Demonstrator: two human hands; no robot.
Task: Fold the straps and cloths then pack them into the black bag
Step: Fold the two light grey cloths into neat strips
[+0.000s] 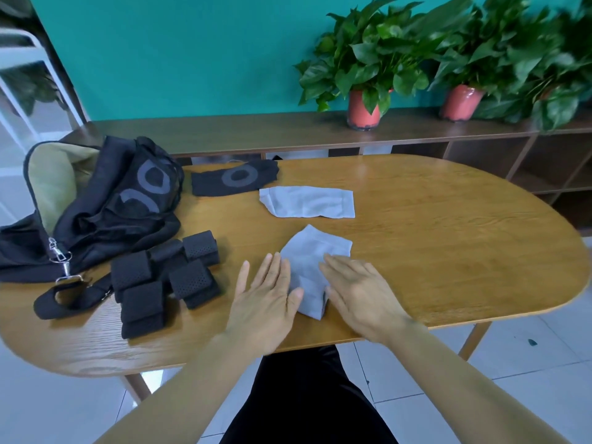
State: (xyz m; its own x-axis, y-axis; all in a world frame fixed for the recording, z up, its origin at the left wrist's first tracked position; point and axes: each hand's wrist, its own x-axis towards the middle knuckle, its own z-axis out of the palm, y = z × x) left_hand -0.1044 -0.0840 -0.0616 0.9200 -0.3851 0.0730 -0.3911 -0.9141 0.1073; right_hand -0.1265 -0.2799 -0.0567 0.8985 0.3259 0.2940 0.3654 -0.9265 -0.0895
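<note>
A folded grey cloth [312, 261] lies on the wooden table [448, 251] near the front edge. My left hand [266, 302] lies flat with straight fingers along its left side, and my right hand [358, 290] presses flat on its right side. A second grey cloth [309, 201] lies spread out behind it. Further back lies a black cloth with a grey ring [235, 178]. Several folded black perforated straps [166, 277] sit in a heap to the left. The black bag [105, 206] stands open at the far left, with black cloths bearing grey rings on it.
A black strap with metal clips [69, 290] trails from the bag toward the front left edge. Behind the table runs a low wooden shelf [288, 129] with two potted plants [365, 65] against a teal wall. White tiled floor lies beneath.
</note>
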